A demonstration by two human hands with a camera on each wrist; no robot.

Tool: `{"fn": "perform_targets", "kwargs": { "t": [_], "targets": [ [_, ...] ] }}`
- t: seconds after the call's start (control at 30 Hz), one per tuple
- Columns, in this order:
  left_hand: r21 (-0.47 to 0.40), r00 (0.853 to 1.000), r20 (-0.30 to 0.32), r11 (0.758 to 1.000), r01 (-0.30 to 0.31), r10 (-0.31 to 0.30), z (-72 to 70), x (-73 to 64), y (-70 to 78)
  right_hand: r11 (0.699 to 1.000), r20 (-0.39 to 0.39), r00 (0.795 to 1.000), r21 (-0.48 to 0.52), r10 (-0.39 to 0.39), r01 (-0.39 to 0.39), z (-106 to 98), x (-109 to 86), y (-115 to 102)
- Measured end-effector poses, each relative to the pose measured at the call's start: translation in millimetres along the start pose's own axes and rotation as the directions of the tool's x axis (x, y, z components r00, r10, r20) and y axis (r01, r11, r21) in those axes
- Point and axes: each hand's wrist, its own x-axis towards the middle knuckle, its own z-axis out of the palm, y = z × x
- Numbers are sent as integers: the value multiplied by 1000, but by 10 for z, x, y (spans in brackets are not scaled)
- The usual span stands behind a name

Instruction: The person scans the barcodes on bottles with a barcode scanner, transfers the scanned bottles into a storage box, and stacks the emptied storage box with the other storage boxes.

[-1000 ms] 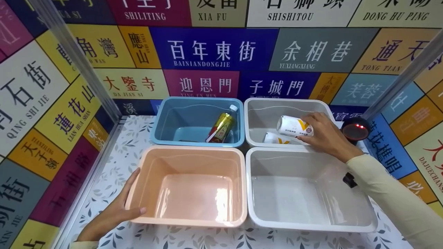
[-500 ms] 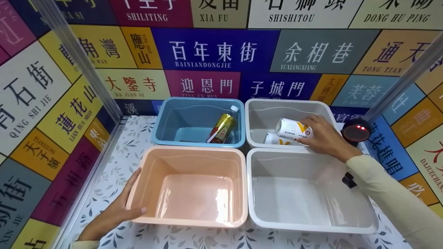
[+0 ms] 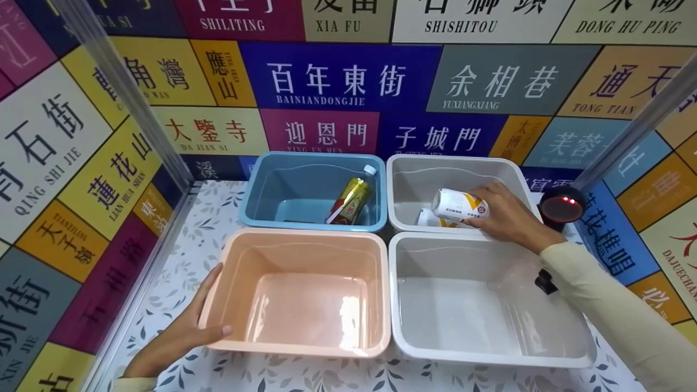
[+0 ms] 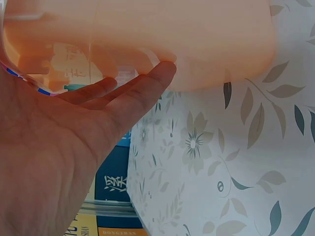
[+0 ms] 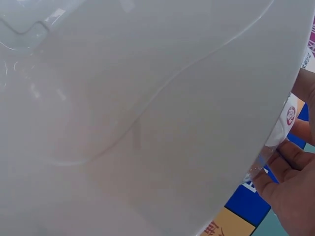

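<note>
In the head view, my right hand [image 3: 500,211] grips a white can [image 3: 453,202] with a yellow mark, lying nearly sideways inside the far right grey bin [image 3: 400,188]. A similar white can [image 3: 428,218] lies below it, partly hidden by the near rim. The right wrist view shows my fingers on the can [image 5: 291,115] beyond the bin's wall. My left hand [image 3: 188,321] rests at the left side of the peach bin [image 3: 305,348], thumb over the rim. Straight fingers touch its outer wall in the left wrist view.
A blue bin [image 3: 250,190] at the far left holds a gold-and-red bottle [image 3: 348,201] with a white cap. A larger whitish bin [image 3: 490,356] stands near right. A black round device [image 3: 562,208] with red lights is by the right wrist. Sign-printed walls surround the leaf-patterned table [image 3: 174,261].
My right hand has lowered the can slightly and moved it a little left, closer over the other can. My left hand stays at the peach bin.
</note>
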Motion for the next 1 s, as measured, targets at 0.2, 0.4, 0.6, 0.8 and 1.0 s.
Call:
{"fn": "perform_targets", "kwargs": {
  "t": [0.2, 0.4, 0.6, 0.8, 1.0],
  "targets": [
    [39, 1000, -5, 999, -9, 9, -1, -4, -1, 999, 22, 999, 19, 25, -25, 19, 11, 1],
    [33, 1000, -8, 999, -6, 7, -2, -13, -9, 999, 41, 998, 21, 46, -47, 41, 32, 17],
    [30, 1000, -13, 1000, 3, -2, -9, -7, -11, 999, 60, 998, 31, 34, -36, 54, 69, 34],
    [18, 1000, -10, 1000, 9, -9, 2, -6, -11, 998, 90, 995, 49, 44, -48, 72, 100, 46],
    [7, 1000, -6, 1000, 4, -4, 2, -3, -8, 997, 106, 993, 48, 47, -52, 72, 119, 44]
  ]
}}
